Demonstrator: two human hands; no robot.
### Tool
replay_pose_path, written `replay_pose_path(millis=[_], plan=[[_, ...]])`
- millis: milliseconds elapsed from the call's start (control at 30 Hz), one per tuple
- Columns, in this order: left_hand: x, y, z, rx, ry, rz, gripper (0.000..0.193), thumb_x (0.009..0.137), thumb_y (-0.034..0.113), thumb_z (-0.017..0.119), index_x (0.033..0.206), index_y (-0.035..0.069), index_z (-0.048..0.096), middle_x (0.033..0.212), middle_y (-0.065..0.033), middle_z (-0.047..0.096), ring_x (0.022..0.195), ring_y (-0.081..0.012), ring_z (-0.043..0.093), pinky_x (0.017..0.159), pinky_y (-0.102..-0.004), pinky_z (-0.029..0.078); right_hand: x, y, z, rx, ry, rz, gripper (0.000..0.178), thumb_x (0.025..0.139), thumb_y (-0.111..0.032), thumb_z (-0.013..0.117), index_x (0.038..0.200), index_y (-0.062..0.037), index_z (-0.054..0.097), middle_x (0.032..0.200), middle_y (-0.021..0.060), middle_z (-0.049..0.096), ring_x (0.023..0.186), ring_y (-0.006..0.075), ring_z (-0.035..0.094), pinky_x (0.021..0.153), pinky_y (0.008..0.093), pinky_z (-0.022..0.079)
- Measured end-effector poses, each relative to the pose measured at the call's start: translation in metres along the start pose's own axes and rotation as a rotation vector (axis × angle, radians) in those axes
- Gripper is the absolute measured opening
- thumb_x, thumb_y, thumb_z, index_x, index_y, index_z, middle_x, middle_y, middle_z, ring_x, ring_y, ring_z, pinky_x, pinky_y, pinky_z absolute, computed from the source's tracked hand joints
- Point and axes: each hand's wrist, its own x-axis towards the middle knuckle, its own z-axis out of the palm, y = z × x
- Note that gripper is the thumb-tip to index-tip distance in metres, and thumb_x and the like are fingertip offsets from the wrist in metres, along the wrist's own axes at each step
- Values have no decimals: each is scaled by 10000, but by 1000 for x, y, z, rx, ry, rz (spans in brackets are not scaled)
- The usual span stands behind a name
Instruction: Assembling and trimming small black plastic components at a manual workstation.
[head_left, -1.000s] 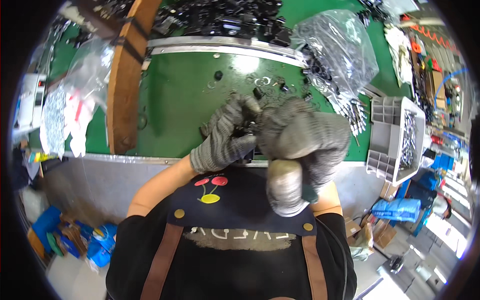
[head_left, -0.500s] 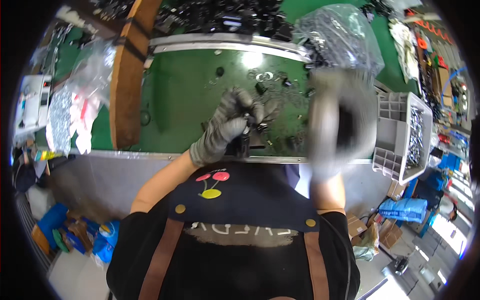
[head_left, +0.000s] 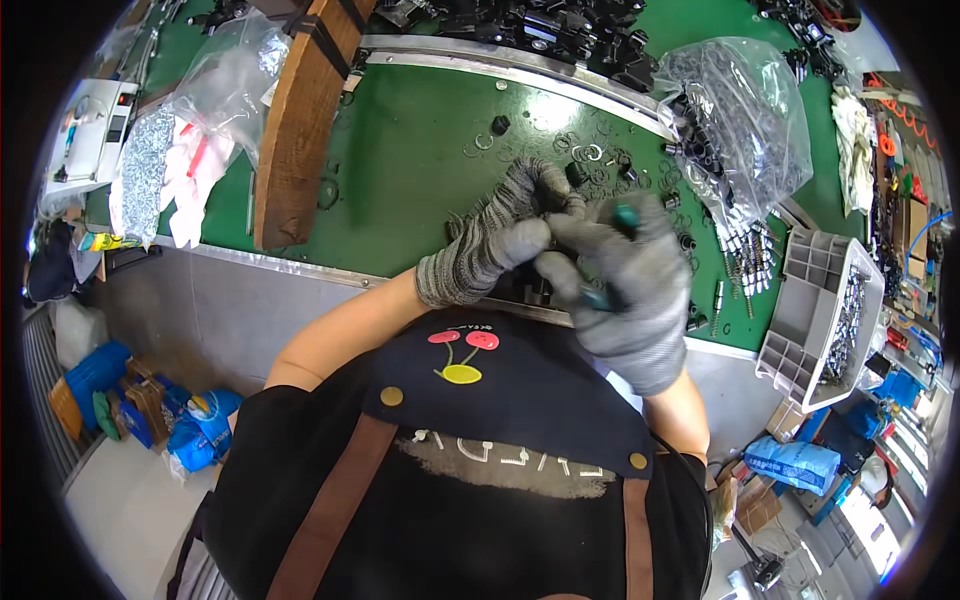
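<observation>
Grey knitted gloves cover both hands, which meet over the front edge of the green worktop (head_left: 400, 190). My left hand (head_left: 500, 240) is closed, thumb and fingers pinched round a small black part (head_left: 540, 292) that shows only partly below them. Against its fingertips, my right hand (head_left: 635, 285) is closed and blurred by motion. Two dark green pieces of a tool (head_left: 627, 215) show between its fingers, like handles; the rest of the tool is covered. Just beyond the hands lie thin loose rings (head_left: 595, 152) and small black caps (head_left: 500, 125).
A wooden beam (head_left: 300, 130) stands at the left. Black parts (head_left: 540, 35) are heaped behind a metal rail (head_left: 500, 72). A clear plastic bag (head_left: 750, 120) of parts lies at the right, near metal pins (head_left: 745, 260) and a grey bin (head_left: 800, 320).
My right hand has come in from the right to meet the left, and green tool pieces now show in it. The view has shifted, showing the pins beside the bin.
</observation>
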Motion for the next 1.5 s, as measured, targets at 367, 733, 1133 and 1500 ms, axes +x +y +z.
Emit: replay_pose_path(millis=[367,733,1133,1500], plan=[[3,-3,4,-182,-138,65,507,873,205,728,1270,107,427,1104,-31,560,1092,-143,521,1042,-358,411,14,16,6,370,301,-345,537,840,-51,754,1337,-152,578,1020,58,577,885,180,611,713,330,546],[-7,-5,-1,9,-74,57,509,828,124,689,1263,113,424,1099,-35,531,1083,-151,513,1013,-330,411,9,13,4,328,303,-116,406,875,-55,692,1267,-103,601,1008,55,623,856,156,617,716,318,530],[-13,4,2,84,-105,53,479,880,175,746,1232,146,423,1167,-24,557,1063,-129,506,988,-303,419,-6,13,14,465,168,311,296,914,-19,601,1208,-58,615,1034,58,652,854,123,610,741,290,511],[-4,7,13,196,103,34,356,945,368,663,1143,114,512,1082,-27,604,1002,-105,548,928,-276,463,-16,26,48,653,88,248,389,919,53,558,1297,-40,557,1017,43,622,875,91,580,800,274,505]])
